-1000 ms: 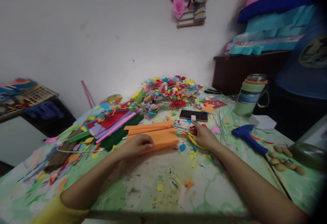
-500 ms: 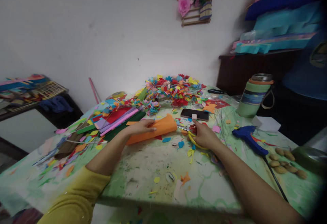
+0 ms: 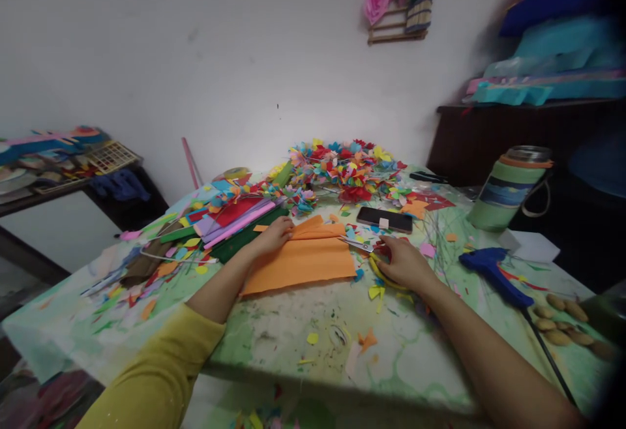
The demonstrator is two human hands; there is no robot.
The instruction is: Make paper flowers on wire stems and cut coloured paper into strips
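Observation:
A sheet of orange paper (image 3: 303, 265) lies partly unrolled on the table, its far edge folded and curled over. My left hand (image 3: 275, 236) is closed on the rolled upper part of this sheet, with the fingertips at the fold. My right hand (image 3: 405, 263) grips a pair of scissors (image 3: 358, 244) by the handles. Their metal blades point left and reach the right end of the orange roll. Beneath the right hand, a yellow loop (image 3: 384, 276) and yellow paper scraps show. A phone (image 3: 385, 219) lies just beyond the scissors.
A wreath of colourful paper flowers (image 3: 349, 168) sits at the back. Folded coloured paper (image 3: 239, 223) lies left. At right are a green bottle (image 3: 506, 191), a blue glue gun (image 3: 496, 276) and several walnut-like brown pieces (image 3: 557, 325). Paper scraps litter the tablecloth (image 3: 274, 344).
The orange roll has been opened out, and its sheet now spreads flat toward me. My left hand has moved to its far edge. The scissors stay in my right hand.

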